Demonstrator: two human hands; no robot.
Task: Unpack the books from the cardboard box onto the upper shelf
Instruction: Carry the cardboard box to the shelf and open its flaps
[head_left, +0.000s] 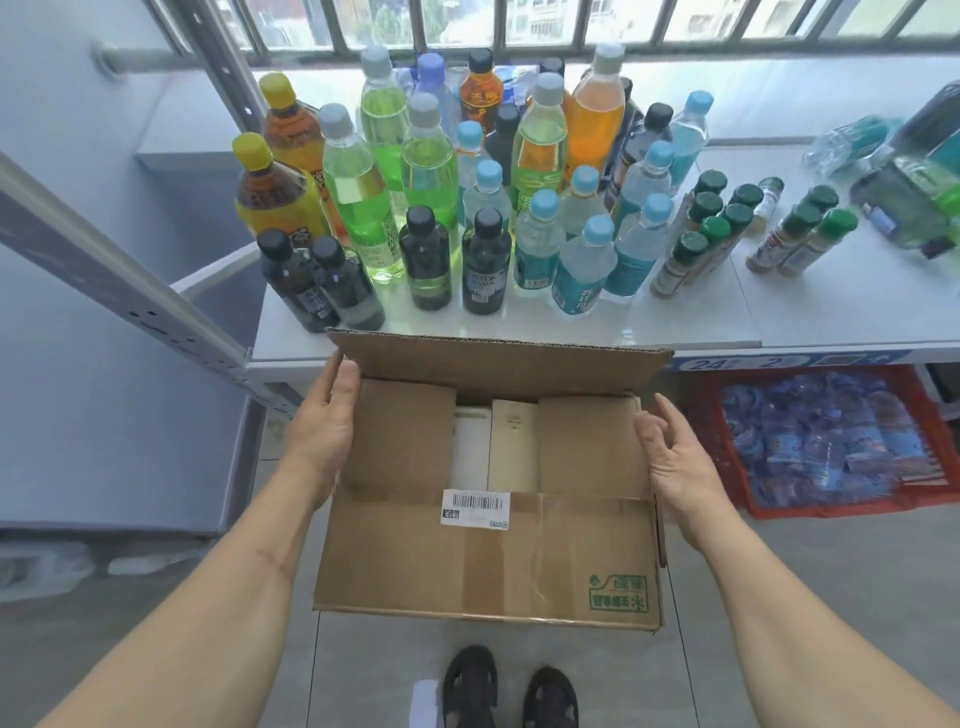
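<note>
A brown cardboard box (488, 561) sits in front of me below the shelf edge, its near and far flaps folded out. Between the two inner side flaps I see pale book covers (493, 447), at least two side by side. My left hand (324, 415) rests flat against the box's left side, fingers straight. On the right, my right hand (675, 452) hovers beside the box with fingers loosely curved and nothing in it. The white upper shelf (727, 312) lies just beyond the box.
Several drink bottles (441, 197) crowd the shelf's left and middle; green-capped spice jars (727, 228) stand right. A red crate (935, 467) of water bottles sits under the shelf. A grey shelf upright (130, 291) slants at left. My feet (509, 686) stand on the tiled floor.
</note>
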